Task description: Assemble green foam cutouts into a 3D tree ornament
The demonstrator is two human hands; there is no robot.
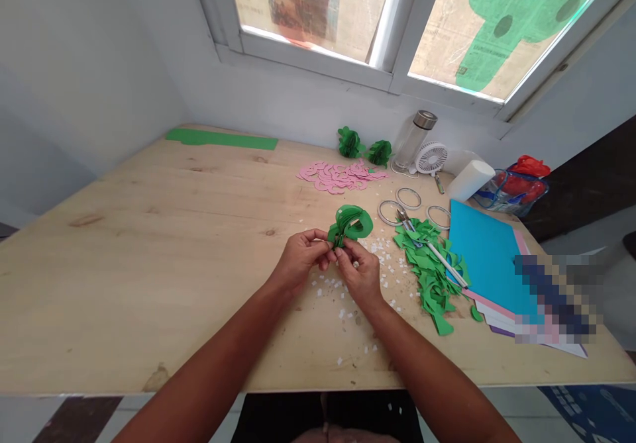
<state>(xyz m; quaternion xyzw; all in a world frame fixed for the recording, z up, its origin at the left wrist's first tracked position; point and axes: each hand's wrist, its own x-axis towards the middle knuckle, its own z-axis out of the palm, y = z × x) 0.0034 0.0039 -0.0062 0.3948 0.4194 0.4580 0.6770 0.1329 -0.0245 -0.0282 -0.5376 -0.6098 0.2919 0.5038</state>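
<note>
Daylight from the window; edges bend, one patch pixelated.

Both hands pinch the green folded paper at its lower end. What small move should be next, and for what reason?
Perhaps the right hand should gently squeeze the lower end of the green folded paper, with the left hand steadying it. Both hands pinch it there, while its upper layers spread into loops and might slip apart.

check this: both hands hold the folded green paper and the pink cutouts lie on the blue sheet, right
The pink cutouts are misplaced: the head view shows them on the wooden table, away from the blue sheet. The left hand and right hand do hold the folded green paper.
</note>
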